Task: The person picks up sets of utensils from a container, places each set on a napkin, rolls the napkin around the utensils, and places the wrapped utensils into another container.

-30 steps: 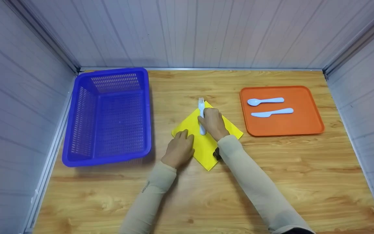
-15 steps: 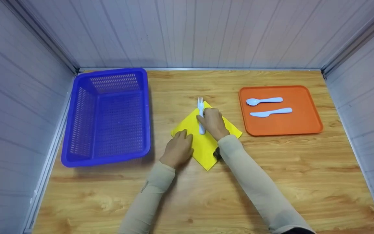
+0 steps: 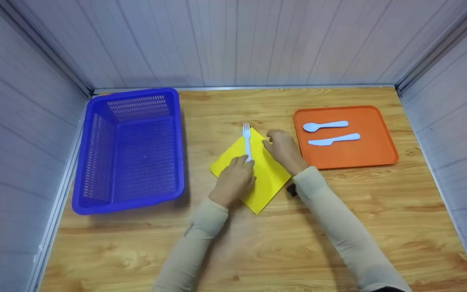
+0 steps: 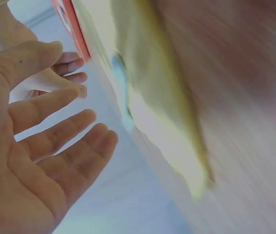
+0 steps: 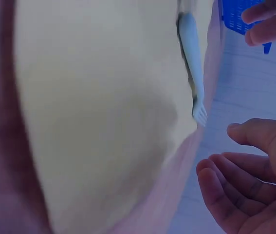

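Note:
A yellow napkin (image 3: 264, 182) lies on the table as a diamond, with a light blue fork (image 3: 247, 142) on its left part, tines pointing away. My left hand (image 3: 233, 178) is over the napkin's lower left, beside the fork's handle end; in the left wrist view the fingers of this hand (image 4: 55, 146) are spread, holding nothing. At the napkin's upper right edge is my right hand (image 3: 284, 150); the right wrist view shows that hand (image 5: 254, 180) with relaxed fingers, apart from the fork (image 5: 192, 58).
A blue basket (image 3: 178, 142) stands at the left. On the right, an orange tray (image 3: 363, 156) holds a light blue spoon (image 3: 326, 125) and a light blue knife (image 3: 334, 140). Pale walls border the table at the back and both sides.
My right hand has let go of the fork and moved right to the napkin's edge. My left hand has shifted right and up, toward the fork's handle. The head view has shifted slightly.

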The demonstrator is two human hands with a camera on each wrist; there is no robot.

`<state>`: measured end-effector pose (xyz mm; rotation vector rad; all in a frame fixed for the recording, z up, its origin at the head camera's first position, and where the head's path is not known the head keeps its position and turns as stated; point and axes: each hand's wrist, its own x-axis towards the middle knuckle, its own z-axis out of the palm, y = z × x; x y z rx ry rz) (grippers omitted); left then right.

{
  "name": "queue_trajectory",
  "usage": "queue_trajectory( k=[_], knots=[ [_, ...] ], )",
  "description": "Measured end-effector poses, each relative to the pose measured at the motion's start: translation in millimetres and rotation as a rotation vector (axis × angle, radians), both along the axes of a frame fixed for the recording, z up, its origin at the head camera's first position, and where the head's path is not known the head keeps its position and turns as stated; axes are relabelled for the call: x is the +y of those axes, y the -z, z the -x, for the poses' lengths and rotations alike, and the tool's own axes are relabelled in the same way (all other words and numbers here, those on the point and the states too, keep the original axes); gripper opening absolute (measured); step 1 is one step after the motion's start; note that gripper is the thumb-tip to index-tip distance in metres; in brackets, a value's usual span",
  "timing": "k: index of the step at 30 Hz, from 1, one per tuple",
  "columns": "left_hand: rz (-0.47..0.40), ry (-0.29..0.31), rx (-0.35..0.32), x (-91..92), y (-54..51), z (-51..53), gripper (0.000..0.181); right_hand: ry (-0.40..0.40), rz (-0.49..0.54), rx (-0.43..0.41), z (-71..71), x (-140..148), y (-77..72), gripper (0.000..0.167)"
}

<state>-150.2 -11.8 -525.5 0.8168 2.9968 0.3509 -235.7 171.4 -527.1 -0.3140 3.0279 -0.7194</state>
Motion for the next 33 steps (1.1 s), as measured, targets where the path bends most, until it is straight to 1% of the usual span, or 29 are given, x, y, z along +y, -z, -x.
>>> queue_trajectory(
  k=[5,10,14,17,19,22,26,28,30,33],
  knots=[
    [0.007,0.054,0.037,29.4,-1.4,3.3,0.041,-0.018,-0.016,0.015,-1.8,41.5,-10.0,0.025],
    [-0.006,0.130,0.041,64.4,3.2,12.4,0.042,-0.009,-0.065,0.036,0.3,83.9,-15.7,0.021],
    [0.014,0.194,0.033,90.9,8.6,18.1,0.038,-0.006,-0.108,0.040,2.8,120.2,-13.8,0.023],
    [0.045,0.229,0.018,106.8,12.1,20.8,0.037,-0.018,-0.164,0.051,5.3,146.7,-6.8,0.023],
    [0.066,0.248,-0.006,115.6,13.3,22.4,0.038,-0.018,-0.207,0.058,6.5,161.5,-1.0,0.023],
    [0.099,0.276,-0.028,126.5,15.2,23.6,0.039,-0.018,-0.255,0.048,6.9,178.2,7.2,0.018],
    [0.153,0.316,-0.047,137.1,16.3,23.9,0.041,-0.019,-0.269,0.040,5.5,191.4,14.8,0.012],
    [0.179,0.333,-0.060,140.9,17.1,24.2,0.042,-0.013,-0.271,0.053,4.7,195.3,16.9,0.011],
    [0.192,0.338,-0.084,144.0,18.2,24.6,0.043,-0.008,-0.276,0.073,4.0,198.4,17.9,0.010],
    [0.184,0.334,-0.127,148.0,20.3,25.6,0.044,-0.011,-0.289,0.101,3.0,203.1,18.8,0.009]
  ],
)
